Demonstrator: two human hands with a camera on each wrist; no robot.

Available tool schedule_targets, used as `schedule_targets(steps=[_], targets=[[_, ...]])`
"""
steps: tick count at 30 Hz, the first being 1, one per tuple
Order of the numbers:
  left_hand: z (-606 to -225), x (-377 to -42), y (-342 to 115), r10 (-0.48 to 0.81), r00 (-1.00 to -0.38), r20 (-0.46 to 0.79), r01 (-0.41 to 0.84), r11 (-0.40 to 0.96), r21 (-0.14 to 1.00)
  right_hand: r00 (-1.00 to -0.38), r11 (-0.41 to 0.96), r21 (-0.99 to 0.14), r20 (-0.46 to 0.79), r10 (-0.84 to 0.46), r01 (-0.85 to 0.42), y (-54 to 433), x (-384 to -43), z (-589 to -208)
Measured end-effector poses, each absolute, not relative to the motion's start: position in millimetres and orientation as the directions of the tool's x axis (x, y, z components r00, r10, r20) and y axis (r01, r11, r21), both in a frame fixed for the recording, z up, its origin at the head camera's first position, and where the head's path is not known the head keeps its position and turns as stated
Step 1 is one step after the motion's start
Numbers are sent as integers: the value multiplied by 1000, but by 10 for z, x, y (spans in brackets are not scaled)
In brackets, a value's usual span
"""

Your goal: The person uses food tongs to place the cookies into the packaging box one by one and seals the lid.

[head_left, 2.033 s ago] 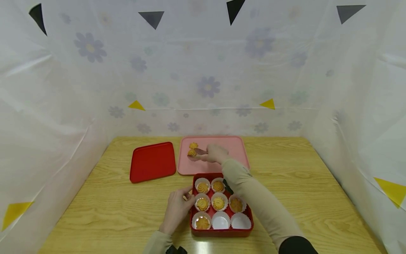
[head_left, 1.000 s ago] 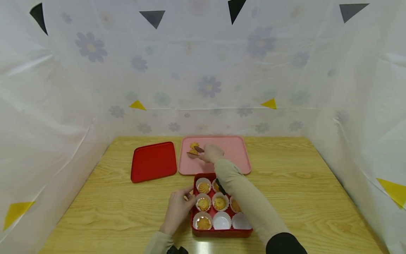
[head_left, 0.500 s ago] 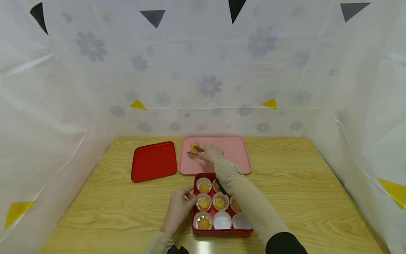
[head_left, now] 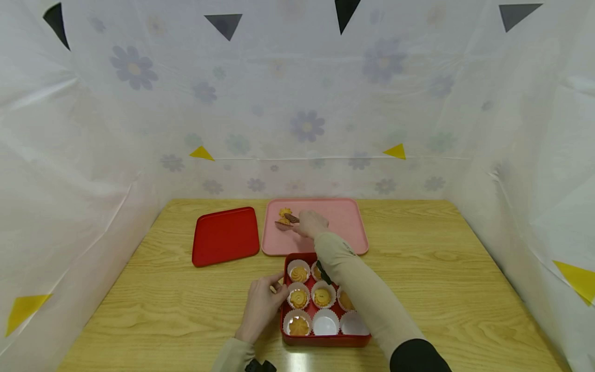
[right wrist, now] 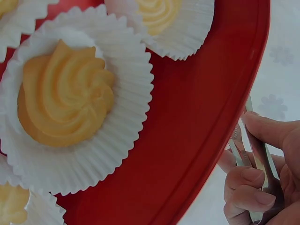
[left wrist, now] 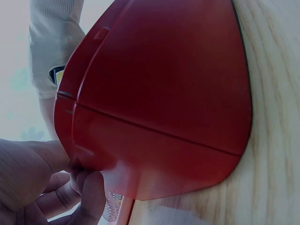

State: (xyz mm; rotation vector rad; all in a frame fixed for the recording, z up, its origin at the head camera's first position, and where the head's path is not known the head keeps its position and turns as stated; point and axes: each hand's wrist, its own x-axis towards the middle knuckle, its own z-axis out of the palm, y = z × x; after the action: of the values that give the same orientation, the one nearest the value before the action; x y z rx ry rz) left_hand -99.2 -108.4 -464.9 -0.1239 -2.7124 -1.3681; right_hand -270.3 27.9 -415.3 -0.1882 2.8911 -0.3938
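My right hand (head_left: 312, 223) grips metal tongs (head_left: 292, 218) over the pink tray (head_left: 341, 219). The tongs' two perforated ends are spread around a piped cookie (head_left: 284, 221), with a second cookie (head_left: 285, 211) just behind it. Thumb and fingers of my left hand (head_left: 260, 308) pinch the left side of a red box (head_left: 325, 341). White paper cups fill the box in rows; several hold cookies, such as a swirled cookie (right wrist: 68, 93) in the right wrist view. Two front cups, the middle paper cup (head_left: 325, 323) and the right one, are empty. My right sleeve hides the box's far right corner.
A red tray (head_left: 225, 237) lies left of the pink tray on the wooden table (head_left: 418, 258). White sheeting (head_left: 302, 93) with flower prints and pennants stands behind and on both sides. My right forearm crosses above the box.
My right hand has shifted slightly left, bringing the tongs around the nearer cookie, and has since stayed almost still. The tongs' ends look slightly closer together. My left hand remains at the box.
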Motion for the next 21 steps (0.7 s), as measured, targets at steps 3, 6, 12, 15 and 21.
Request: schedule_targets(steps=[3, 6, 12, 15, 21], targets=[[-4646, -987, -1083, 24, -991, 131, 120, 592, 797, -967, 956, -278, -202, -156, -97, 284, -2707, -4158], [-4646, -988, -1082, 24, -991, 133, 121, 594, 796, -964, 955, -281, -211, -159, -96, 293, -2717, -4163], [-4647, -989, -1086, 31, -991, 134, 126, 594, 795, -962, 954, -285, -219, -163, -96, 316, -2728, -4171], [-4644, -988, -1090, 34, -990, 135, 128, 594, 794, -962, 950, -297, -219, -164, -94, 333, -2728, -4167], [-4646, -975, -1084, 21, -979, 203, 177, 586, 791, -963, 943, -321, -216, -162, -87, 376, -2729, -4142]])
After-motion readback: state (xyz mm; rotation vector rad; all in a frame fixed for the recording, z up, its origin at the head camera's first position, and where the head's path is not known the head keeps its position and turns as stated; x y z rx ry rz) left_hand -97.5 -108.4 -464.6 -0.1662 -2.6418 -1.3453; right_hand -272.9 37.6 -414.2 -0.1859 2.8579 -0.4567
